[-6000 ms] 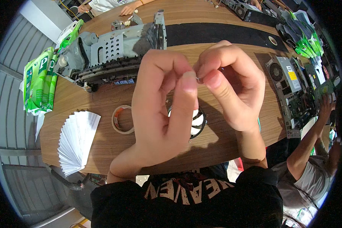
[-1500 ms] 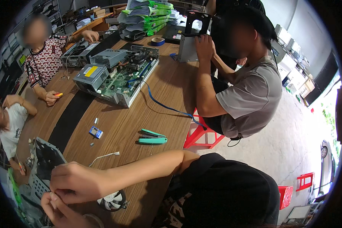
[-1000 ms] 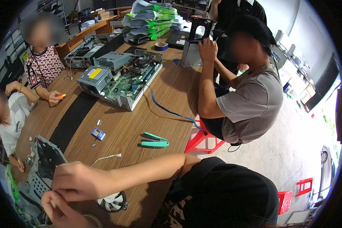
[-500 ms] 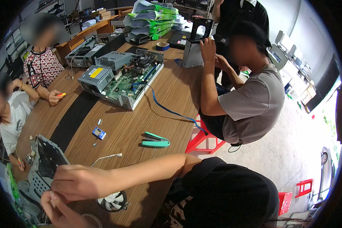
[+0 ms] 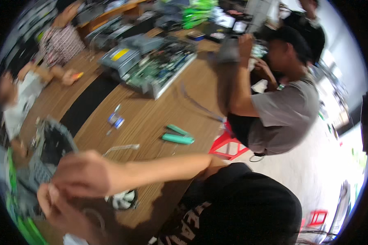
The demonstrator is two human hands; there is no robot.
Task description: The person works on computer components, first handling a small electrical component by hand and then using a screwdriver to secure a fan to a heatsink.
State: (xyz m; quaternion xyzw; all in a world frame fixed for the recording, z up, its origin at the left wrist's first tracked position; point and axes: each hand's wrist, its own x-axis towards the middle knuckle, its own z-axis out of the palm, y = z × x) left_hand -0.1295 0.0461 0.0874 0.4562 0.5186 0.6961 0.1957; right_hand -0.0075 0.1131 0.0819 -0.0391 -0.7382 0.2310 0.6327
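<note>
My right hand (image 5: 79, 173) and my left hand (image 5: 59, 206) are raised close together at the lower left, fingers closed and fingertips meeting. What they hold is too blurred and small to make out. Just right of and below my right hand, a round fan (image 5: 126, 200) with white blades lies on the wooden table (image 5: 151, 114). A grey and black metal chassis (image 5: 55, 143) sits behind my hands, with green packages (image 5: 20, 183) at the far left edge. A thin white cable (image 5: 120, 148) lies beyond my forearm.
An open computer (image 5: 155, 71), small blue item (image 5: 115, 120) and teal stapler (image 5: 178, 138) occupy the table. Co-workers surround it: one in grey (image 5: 284, 114) on a red stool (image 5: 229, 149), one in black standing (image 5: 302, 32), others at left (image 5: 61, 45).
Since six seconds ago my view has swung from my hands toward the co-workers. In the last half second it blurs and shifts, with the table and my joined hands higher in frame.
</note>
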